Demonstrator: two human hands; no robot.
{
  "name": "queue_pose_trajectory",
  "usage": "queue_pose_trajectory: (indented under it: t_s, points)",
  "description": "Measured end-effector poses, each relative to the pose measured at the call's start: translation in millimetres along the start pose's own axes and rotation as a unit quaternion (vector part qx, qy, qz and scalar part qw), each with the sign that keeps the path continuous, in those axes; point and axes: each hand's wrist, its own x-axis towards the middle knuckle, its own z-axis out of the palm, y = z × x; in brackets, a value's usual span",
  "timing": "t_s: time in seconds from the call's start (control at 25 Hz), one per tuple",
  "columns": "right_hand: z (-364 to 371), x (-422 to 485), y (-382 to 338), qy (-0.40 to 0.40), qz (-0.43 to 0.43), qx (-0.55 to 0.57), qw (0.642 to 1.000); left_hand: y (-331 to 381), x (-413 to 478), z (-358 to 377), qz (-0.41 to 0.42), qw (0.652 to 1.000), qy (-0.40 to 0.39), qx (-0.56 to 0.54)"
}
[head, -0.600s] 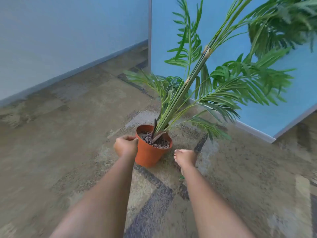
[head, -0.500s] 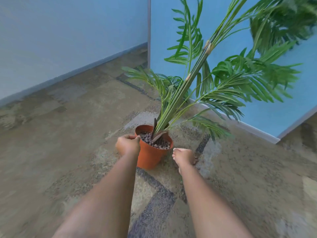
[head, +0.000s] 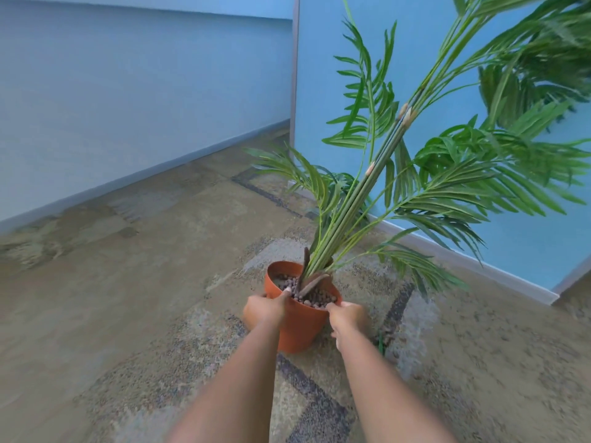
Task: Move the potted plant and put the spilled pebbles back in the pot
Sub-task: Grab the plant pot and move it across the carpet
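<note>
An orange pot (head: 300, 327) stands on the patterned carpet, filled with brown pebbles (head: 315, 297). A tall green palm plant (head: 361, 193) leans out of it to the right. My left hand (head: 263, 308) grips the pot's left rim, thumb over the edge onto the pebbles. My right hand (head: 347, 316) grips the right rim. A patch of small dark bits (head: 385, 334) lies on the carpet just right of my right hand; I cannot tell if they are pebbles.
A blue partition wall (head: 335, 75) rises right behind the plant, with its grey baseboard (head: 463, 260) running to the right. A pale wall (head: 128, 107) runs along the left. Open carpet (head: 128, 298) stretches to the left.
My right hand has come up from the carpet beside the pot and closed on the right rim. My left hand stays on the left rim. The view has shifted slightly.
</note>
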Motion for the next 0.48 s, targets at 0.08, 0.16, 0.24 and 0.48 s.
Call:
queue_pose_trajectory:
  t_s: [0.08,0.16,0.24,0.48]
  points:
    - [8,-1,0,-0.001,0.013,0.045,0.999,-4,5,-2,0.001,1.0,-0.005,-0.025]
    - [15,-6,4,0.002,0.011,0.068,0.998,-15,10,-3,-0.001,0.998,-0.009,-0.057]
    - [20,-13,9,0.008,-0.006,0.072,0.997,-28,10,-6,-0.015,0.995,-0.008,-0.102]
    - [18,-19,9,0.032,-0.11,-0.044,0.992,-63,-3,2,-0.036,0.975,0.048,-0.215]
